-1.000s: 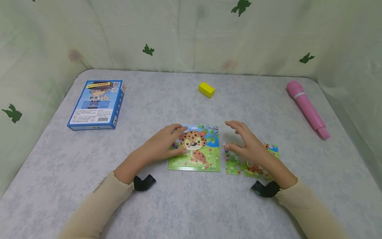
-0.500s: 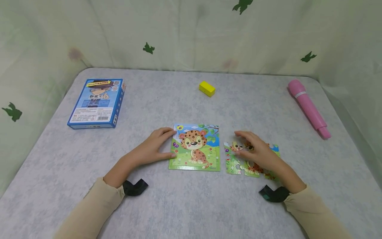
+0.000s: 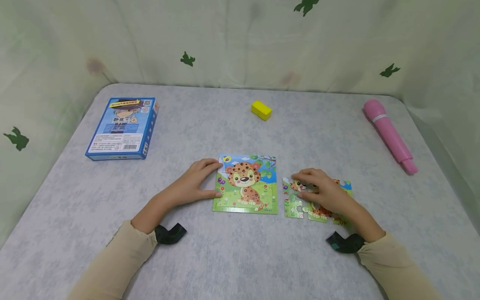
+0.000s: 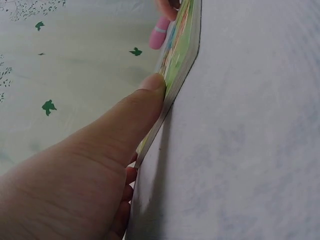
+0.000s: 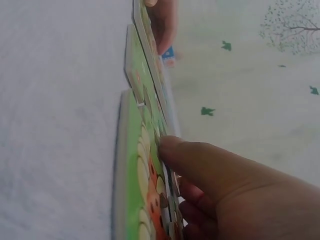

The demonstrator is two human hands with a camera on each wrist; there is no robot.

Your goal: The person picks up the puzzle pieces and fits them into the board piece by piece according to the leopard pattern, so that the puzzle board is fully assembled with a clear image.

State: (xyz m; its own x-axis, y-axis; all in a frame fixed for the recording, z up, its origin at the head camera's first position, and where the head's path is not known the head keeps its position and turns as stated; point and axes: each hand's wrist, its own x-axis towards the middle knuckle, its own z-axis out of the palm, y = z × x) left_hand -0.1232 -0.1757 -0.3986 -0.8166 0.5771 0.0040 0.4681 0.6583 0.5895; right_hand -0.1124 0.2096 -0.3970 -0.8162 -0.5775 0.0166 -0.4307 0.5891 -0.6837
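Note:
A square leopard puzzle board [image 3: 245, 187] lies flat in the middle of the table in the head view. My left hand [image 3: 189, 183] rests at its left edge, thumb and index finger spread along that side. In the left wrist view the thumb lies on the board's edge, other fingers partly hidden behind the hand. Just right of the board are several loose jigsaw pieces [image 3: 293, 208] with parts of a leopard picture. My right hand [image 3: 326, 189] is low over them, thumb and index finger pinching a jigsaw piece [image 3: 298, 185] with part of the leopard's face. My palm hides other pieces.
A blue printed box [image 3: 120, 128] lies at the back left of the table [image 3: 240, 262]. Near the back middle sits a yellow block [image 3: 261, 110]. A pink wand-shaped object [image 3: 390, 135] lies at the far right. A pale curtain [image 3: 240, 41] hangs behind.
My left hand has drawn back leftward off the leopard picture to the board's left edge. My right hand has shifted slightly right, and its thumb and index finger have closed on a jigsaw piece.

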